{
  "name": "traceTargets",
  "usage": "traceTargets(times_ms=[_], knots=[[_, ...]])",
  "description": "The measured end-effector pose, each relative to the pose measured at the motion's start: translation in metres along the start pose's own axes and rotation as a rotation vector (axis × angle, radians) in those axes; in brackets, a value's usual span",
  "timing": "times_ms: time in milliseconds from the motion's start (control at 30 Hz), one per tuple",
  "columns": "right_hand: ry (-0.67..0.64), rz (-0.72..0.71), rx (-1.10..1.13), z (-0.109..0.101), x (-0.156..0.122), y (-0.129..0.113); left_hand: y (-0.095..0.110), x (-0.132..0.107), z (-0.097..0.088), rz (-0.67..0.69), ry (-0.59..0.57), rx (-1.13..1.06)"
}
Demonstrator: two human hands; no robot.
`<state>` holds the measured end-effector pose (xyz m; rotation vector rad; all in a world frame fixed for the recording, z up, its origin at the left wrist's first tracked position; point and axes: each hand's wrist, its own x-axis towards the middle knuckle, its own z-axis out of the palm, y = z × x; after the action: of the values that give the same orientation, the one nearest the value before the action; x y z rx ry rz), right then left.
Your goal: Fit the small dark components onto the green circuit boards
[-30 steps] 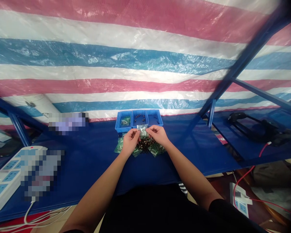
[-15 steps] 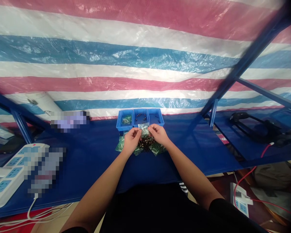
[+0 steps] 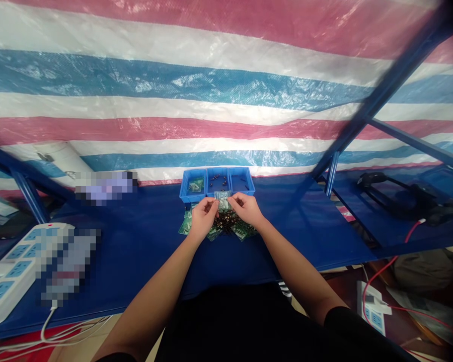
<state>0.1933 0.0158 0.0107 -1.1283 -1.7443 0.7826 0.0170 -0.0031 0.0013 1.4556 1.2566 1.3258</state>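
Between both hands I hold a small clear plastic bag (image 3: 223, 200) with pale metallic pieces inside. My left hand (image 3: 204, 215) pinches its left edge, and my right hand (image 3: 247, 208) pinches the right edge. Below the bag lies a heap of small dark and coppery parts (image 3: 227, 222), partly covered by my hands. Green-looking bags of parts (image 3: 241, 230) spread around that heap on both sides. Just beyond my fingers stand three joined blue bins: the left bin (image 3: 184, 191) holds a bag, the middle bin (image 3: 216, 171) some small dark parts, the right bin (image 3: 249, 173) a few dark pieces.
A white power strip (image 3: 30, 266) and a blurred-out item (image 3: 70, 261) lie at the left of the blue table (image 3: 136, 261). Further back is a purplish blurred item (image 3: 107, 188). Blue metal frame bars (image 3: 362, 120) rise at the right, near a black object (image 3: 407, 196) with a red cable.
The bag in my hands now looks flatter and more upright. Both hands stay nearly in place on its edges; the whole view has shifted slightly.
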Motion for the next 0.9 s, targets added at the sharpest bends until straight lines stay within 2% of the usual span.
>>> traceTargets(times_ms=[533, 900], knots=[[-0.004, -0.046, -0.139, 0.0001, -0.0006, -0.0022, -0.0023, -0.0010, 0.0003, 0.037, 0.009, 0.012], [0.005, 0.011, -0.034, 0.0009, 0.0002, 0.0003, 0.0019, -0.0017, -0.0033, 0.107, 0.102, 0.148]])
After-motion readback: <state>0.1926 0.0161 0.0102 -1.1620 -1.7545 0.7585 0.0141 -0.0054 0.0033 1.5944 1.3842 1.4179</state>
